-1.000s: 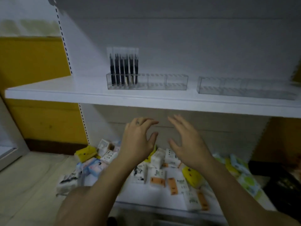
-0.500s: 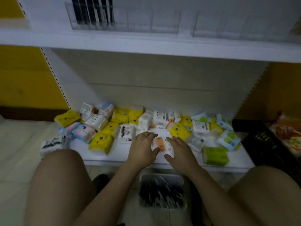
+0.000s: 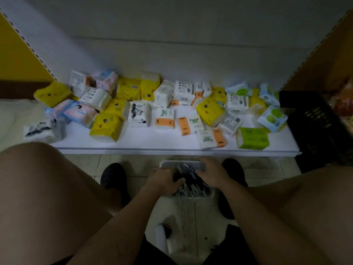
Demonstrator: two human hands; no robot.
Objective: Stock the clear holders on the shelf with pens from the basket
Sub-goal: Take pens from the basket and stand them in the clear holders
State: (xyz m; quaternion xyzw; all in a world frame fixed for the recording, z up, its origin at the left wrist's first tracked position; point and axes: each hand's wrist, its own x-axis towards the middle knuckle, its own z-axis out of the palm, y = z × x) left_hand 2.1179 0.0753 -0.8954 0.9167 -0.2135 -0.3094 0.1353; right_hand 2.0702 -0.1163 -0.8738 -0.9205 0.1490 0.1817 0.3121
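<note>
Hands now down from lower shelf into basket. Left hand curls round pens; right hand among them, grip unclear. Next batch being gathered.

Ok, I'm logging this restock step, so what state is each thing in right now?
basket: on the floor, partly filled
pens: piled loose in the basket
left hand: in the basket, fingers curled round pens
right hand: in the basket on the pens, grip unclear
tissue packs: scattered on the lower shelf
black crate: standing right of the shelf
</note>
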